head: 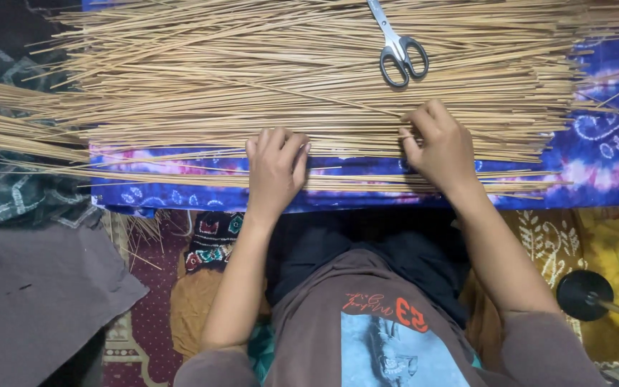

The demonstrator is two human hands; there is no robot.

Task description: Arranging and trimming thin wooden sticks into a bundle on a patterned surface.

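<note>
Nearest: brown printed shirt, forearms reaching forward over the lap. Left hand fingers curled down, knuckles up, pressing the near edge of the stick pile; can't tell if it pinches any. Right hand curled, fingertips gripping a few thin sticks at the pile's near edge, likely to separate them. Sticks lie side by side under both hands on a blue tie-dye cloth. Beyond right hand: grey-handled scissors atop the pile, within reach. Left of left hand: grey fabric.
</note>
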